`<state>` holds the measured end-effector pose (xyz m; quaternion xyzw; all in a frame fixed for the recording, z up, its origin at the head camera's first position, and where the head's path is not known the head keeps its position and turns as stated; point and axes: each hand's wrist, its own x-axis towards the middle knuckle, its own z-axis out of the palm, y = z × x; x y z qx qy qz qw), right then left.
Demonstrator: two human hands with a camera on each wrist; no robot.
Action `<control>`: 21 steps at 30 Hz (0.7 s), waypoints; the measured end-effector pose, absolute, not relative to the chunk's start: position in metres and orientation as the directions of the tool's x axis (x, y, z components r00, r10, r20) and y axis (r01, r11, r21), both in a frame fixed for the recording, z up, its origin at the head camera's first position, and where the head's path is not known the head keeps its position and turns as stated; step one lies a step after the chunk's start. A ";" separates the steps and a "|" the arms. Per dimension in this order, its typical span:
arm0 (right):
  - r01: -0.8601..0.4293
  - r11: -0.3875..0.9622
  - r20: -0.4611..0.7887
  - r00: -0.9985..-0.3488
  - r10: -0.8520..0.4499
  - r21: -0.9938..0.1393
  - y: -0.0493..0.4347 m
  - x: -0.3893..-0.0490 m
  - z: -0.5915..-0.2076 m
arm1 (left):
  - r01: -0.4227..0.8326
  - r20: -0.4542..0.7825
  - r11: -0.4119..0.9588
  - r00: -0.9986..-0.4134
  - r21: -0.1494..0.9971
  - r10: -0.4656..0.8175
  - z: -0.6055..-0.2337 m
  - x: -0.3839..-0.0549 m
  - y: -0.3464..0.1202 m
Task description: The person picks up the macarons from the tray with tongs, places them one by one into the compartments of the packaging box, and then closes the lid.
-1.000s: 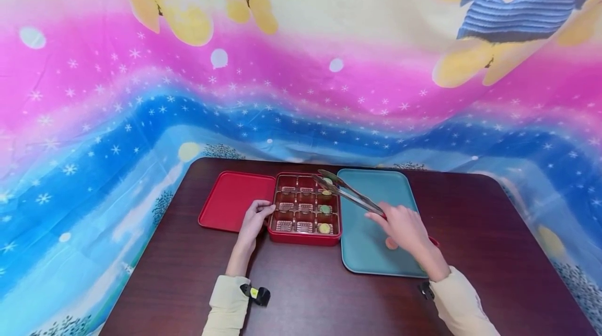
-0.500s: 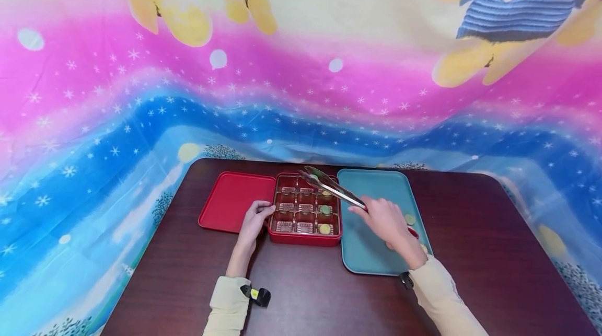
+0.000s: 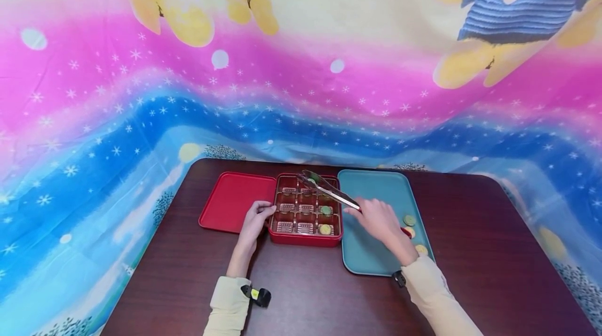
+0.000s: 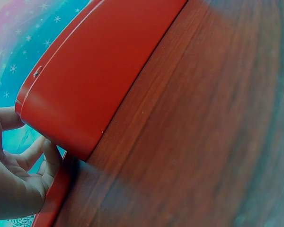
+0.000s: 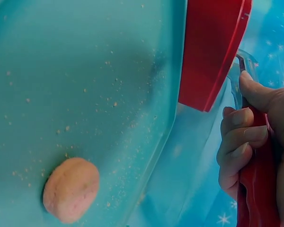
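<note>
My right hand [image 3: 378, 219] grasps the red-handled tongs [image 3: 337, 196]; their tips, above the rear of the red divided box [image 3: 305, 241], appear to pinch a green biscuit [image 3: 312, 181]. My left hand [image 3: 254, 221] grips the box's left side. Excess pressure may fracture the biscuit; crumbs [image 5: 67, 128] on the teal tray [image 3: 367, 252] suggest brittleness. Insufficient pressure, or a tilted release, may lodge it on a partition. If my left grip slackens, tong contact could shift the box.

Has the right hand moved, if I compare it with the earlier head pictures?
Yes. Judged against the teal tray, the right hand has moved left, bringing the tongs farther over the red box.
</note>
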<state>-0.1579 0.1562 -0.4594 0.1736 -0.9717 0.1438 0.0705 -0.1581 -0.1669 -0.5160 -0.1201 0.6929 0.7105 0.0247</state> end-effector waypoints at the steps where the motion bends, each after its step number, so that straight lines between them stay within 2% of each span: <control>1: -0.361 0.898 0.187 -0.929 -0.321 -0.251 0.156 -0.158 -0.460 | -0.203 -0.206 -0.036 -0.970 0.979 -0.127 -0.516 -0.158 -0.167; 14: -0.309 0.909 0.121 -0.951 -0.285 -0.281 0.151 -0.159 -0.463 | -0.191 -0.195 -0.039 -0.971 0.981 -0.138 -0.519 -0.157 -0.166; 17: -0.275 0.901 0.110 -0.961 -0.253 -0.334 0.152 -0.157 -0.461 | -0.197 -0.200 -0.036 -0.970 0.980 -0.136 -0.519 -0.158 -0.166; 21: -0.268 0.870 0.177 -0.961 -0.212 -0.415 0.157 -0.156 -0.455 | -0.199 -0.201 -0.029 -0.970 0.980 -0.134 -0.518 -0.158 -0.167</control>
